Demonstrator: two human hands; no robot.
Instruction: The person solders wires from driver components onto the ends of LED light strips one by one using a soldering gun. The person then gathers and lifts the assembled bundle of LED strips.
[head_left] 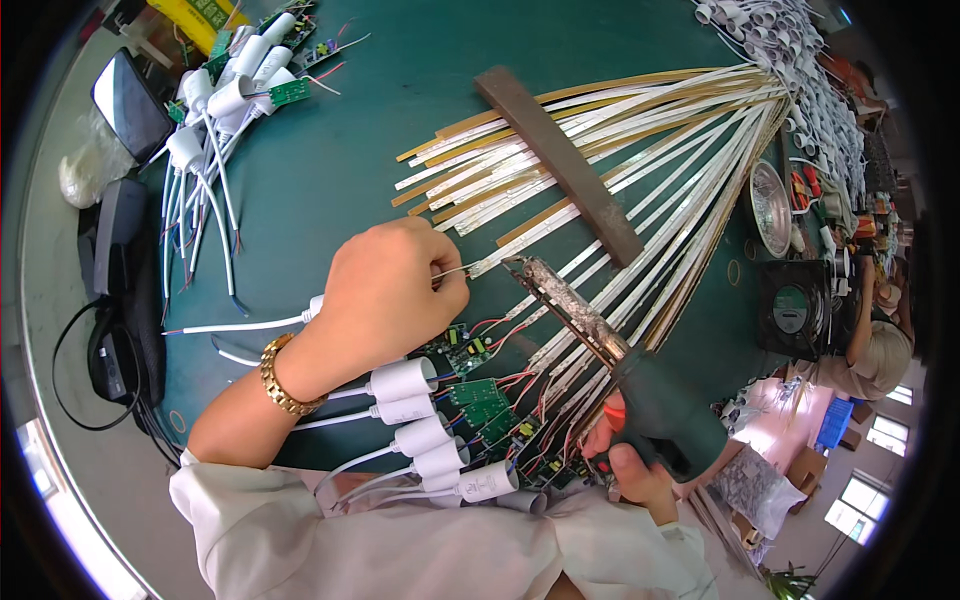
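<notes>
My left hand (395, 290), with a gold watch (275, 377) at its wrist, is closed in a pinch on a thin wire (453, 271). The wire's tip meets the near end of a white LED strip (527, 241). In my right hand (638, 468) is a dark green soldering gun (672, 415), its tip close to that strip end; whether they touch I cannot tell. A brown bar (560, 165) lies across the fanned strips. Below my left hand are green circuit boards (485, 408), wired to strips, and white cylindrical caps (403, 379) with cables.
More capped cables and boards (230, 97) lie at the upper left, near a black-framed phone-like device (133, 105). On the right are a metal bowl (770, 210), a black fan (792, 312) and a heap of white parts (825, 100). Another person (870, 355) sits beyond.
</notes>
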